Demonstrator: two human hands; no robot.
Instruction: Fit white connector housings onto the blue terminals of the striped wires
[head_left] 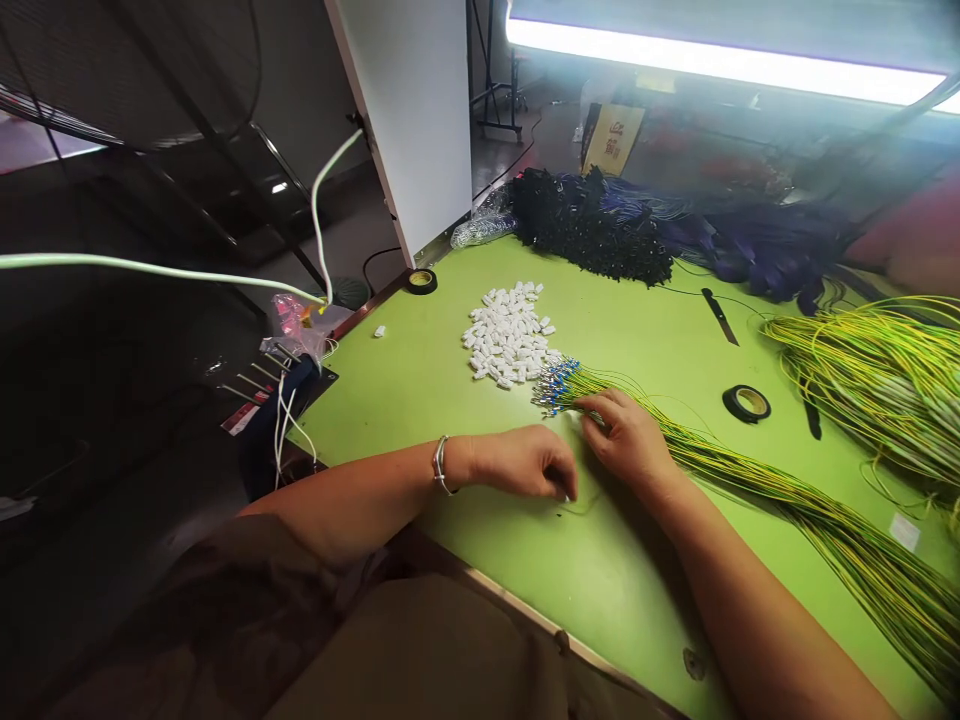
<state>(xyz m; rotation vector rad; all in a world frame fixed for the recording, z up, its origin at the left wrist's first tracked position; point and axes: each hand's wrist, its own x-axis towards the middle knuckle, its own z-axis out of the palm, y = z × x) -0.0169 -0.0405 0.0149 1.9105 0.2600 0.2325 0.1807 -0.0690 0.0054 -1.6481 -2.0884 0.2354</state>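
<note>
My left hand [529, 462] is closed near the front of the green table, its fingertips pinching a small white connector housing [568, 498] that mostly hides behind them. A faint thin wire seems to trail right from there. My right hand [630, 440] reaches in at the near side of a bundle of yellow-green wires [720, 463]. Its bent index finger and thumb close at the wires' edge, just behind the blue and silver terminals [556, 386]; which wire they grip is hard to see. Beyond the terminals lies a loose pile of white connector housings [510, 335].
One stray white housing [379, 331] lies to the left. Black tape rolls [747, 403] and a knife [721, 316] rest on the table [405, 400]. Dark cables with black connectors [592, 225] fill the back, more yellow-green wires [885, 380] the right. A lit tube lamp [720, 62] hangs above.
</note>
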